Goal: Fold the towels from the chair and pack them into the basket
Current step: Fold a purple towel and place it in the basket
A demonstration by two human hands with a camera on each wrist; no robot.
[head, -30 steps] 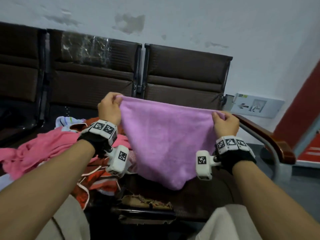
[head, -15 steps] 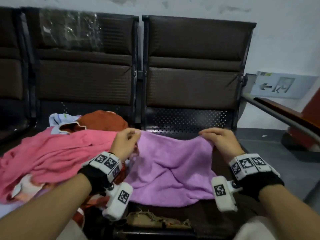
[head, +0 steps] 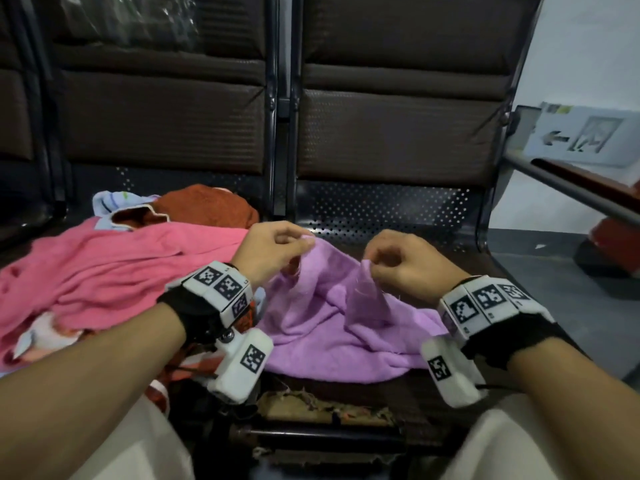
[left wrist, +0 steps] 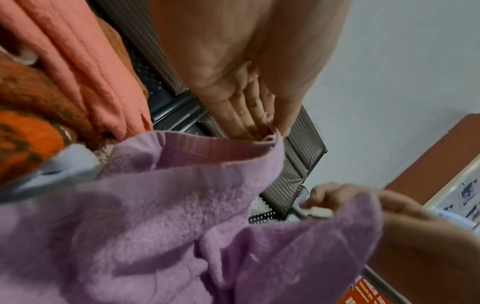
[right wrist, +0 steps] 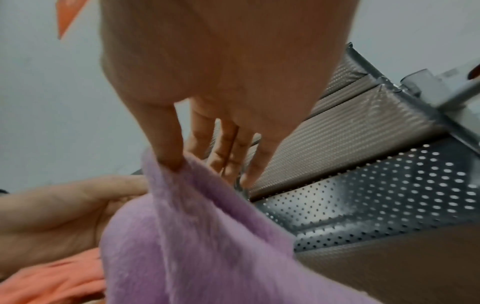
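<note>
The row of dark brown padded chairs w/ metal frames fills the back; 2 seats show in full, a 3rd only at the left edge. The right seat has a metal back strip full of small holes and a long grey metal armrest on its right side. Behind that is a pale wall w/ 1 white sign w/ an arrow.

On the left seat sits a heap of cloth. Biggest is 1 big crumpled pink towel. Behind it is 1 rust-brown fuzzy towel, & 1 pale blue cloth w/ stripes peeks out at the back. More orange & white cloth shows under the pink one; can't count it.

On the right seat lies 1 soft purple towel, rumpled, its left side touching the pink heap. The pink heap sits just beside the left arm.

2 hands, each w/ a white wrist band w/ black square marks. The left hand pinches the purple towel's top edge between thumb & fingers. The right hand pinches up a fold of it w/ its thumb & a finger; other fingers hang loose. The 2 hands are near each other, not touching.

No basket in view.
</note>
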